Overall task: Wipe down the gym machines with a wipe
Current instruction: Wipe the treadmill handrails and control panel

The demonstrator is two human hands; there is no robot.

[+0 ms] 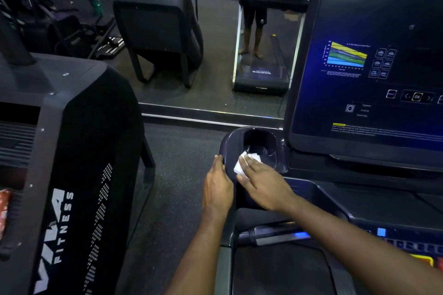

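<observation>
Two hands at cup holder [233,138], right hand [261,181] flat on wipe [240,166]; left hand [217,187] flat against its side

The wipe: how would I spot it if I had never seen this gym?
Find the big lit console screen on the right, then the dark cup holder at its lower left corner. On that holder's near rim lies the wipe, pressed under the fingers of the right hand. It is the only small white thing among dark plastic.
</observation>
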